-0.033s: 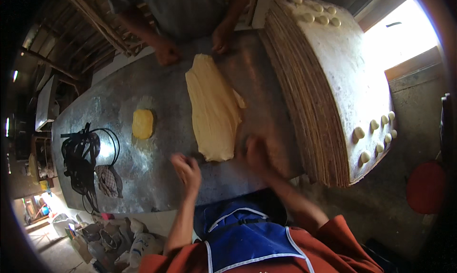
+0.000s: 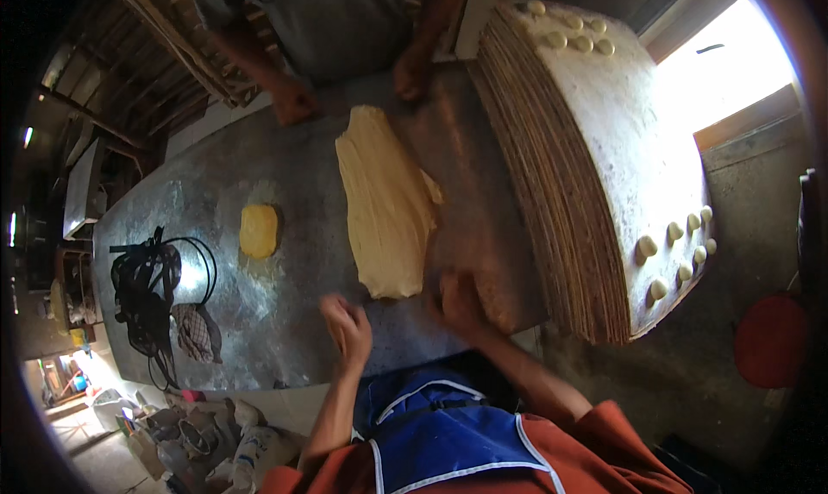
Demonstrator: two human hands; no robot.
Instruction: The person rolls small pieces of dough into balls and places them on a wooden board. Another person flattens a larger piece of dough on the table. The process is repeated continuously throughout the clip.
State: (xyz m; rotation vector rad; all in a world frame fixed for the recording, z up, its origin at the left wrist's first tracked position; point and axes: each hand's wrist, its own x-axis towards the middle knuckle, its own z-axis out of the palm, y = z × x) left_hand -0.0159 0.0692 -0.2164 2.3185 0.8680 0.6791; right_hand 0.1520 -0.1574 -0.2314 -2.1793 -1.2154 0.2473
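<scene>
A long slab of pale, streaky dough lies stretched across the dark metal table, with a small flap on its right edge. My left hand is just off its near end, to the left, fingers curled in and nothing visible in them. Close to the near right corner of the dough, my right hand is balled up and slightly blurred, apart from it. Across the table, another person's two fists are at either side of the dough's far end. A rounded yellow block sits to the left.
A tall stack of thin boards stands at the right, with several small dough balls on top. Black straps and cords lie on the left, beside a checked cloth item. Sacks are piled below the table.
My right hand looks drawn slightly back and less blurred. The left hand is a little lower and to the right in view. The whole view has shifted slightly; the dough keeps its shape.
</scene>
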